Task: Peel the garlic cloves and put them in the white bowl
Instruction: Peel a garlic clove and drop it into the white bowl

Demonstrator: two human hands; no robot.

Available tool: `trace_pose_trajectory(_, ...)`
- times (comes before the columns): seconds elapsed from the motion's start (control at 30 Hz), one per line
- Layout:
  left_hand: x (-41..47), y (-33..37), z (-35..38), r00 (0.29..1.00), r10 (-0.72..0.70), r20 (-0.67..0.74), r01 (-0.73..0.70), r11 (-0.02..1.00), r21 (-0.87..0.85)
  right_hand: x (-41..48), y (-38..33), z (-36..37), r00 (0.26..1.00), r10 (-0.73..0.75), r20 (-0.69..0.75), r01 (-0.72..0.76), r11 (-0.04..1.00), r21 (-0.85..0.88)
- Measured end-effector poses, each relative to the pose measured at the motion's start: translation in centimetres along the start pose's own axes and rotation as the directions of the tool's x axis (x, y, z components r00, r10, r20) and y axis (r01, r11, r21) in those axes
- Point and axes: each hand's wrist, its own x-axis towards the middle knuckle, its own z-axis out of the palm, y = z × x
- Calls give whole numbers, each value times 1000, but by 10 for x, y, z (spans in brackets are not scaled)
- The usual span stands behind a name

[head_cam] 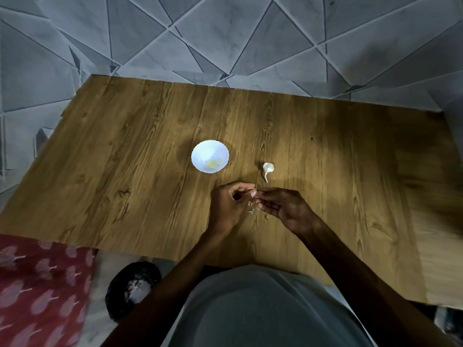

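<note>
Starting at the left, a red cloth [42,284] with pale tree shapes lies by the near corner of the worktop [125,146]. Just to the right of the cloth sits a dark round thing [132,289] with a pale patch on it; I cannot tell what it is.

The worktop is brown wood with wavy lines. Past its far edge there is a grey floor [225,33] with slanted lines across it.

Near the middle of the worktop stands the white bowl [210,156]. A few pale yellow bits lie inside it, on the side nearest the person.

A little to the right and closer to the person is the left hand [229,206]. Its fingers are curled, and its thumb and first finger pinch a small garlic clove [253,194]. The clove is held just above the wood, between the two hands, and well apart from the bowl. Some thin white peel scraps [251,209] show just under it.

The right hand [285,209] comes in from the other side. Its fingertips pinch the same clove, so both hands meet there.

Beyond the right hand, a garlic piece [268,169] with a short stalk lies alone on the wood, to the right of the bowl and not touching it.

The right side of the worktop is in dark shadow.
</note>
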Motion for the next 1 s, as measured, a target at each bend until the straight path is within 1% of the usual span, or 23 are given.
trace_pose_trajectory(0.13, -1, 5, 0, 1000, 19, 11, -19, 999, 43, -5, -1, 0, 997, -64, 40, 68, 990, -121)
trace_pose_trajectory(0.3, 5, 9, -6, 984, 66, 163, -73, 997, 38, -7, -3, -1, 988, -143, 56, 151, 971, -187)
trace_pose_trajectory(0.43, 10, 8, -9, 975, 84, 204, -90, 996, 24, -8, -6, 0, 981, -178, 77, 193, 944, -269)
trace_pose_trajectory(0.57, 17, 8, -13, 950, 146, 275, -172, 982, 75, -12, -6, -1, 970, -208, 127, 237, 926, -294)
trace_pose_trajectory(0.67, 17, 9, -14, 931, 156, 331, -193, 978, 84, -12, -7, 0, 966, -212, 146, 249, 914, -320)
trace_pose_trajectory(0.83, 18, 8, -13, 924, 146, 353, -196, 974, 109, -11, -6, 1, 965, -212, 153, 251, 914, -318)
trace_pose_trajectory(1.0, 17, 8, -10, 937, 175, 303, -215, 971, 104, -9, -6, 0, 963, -225, 146, 259, 920, -293)
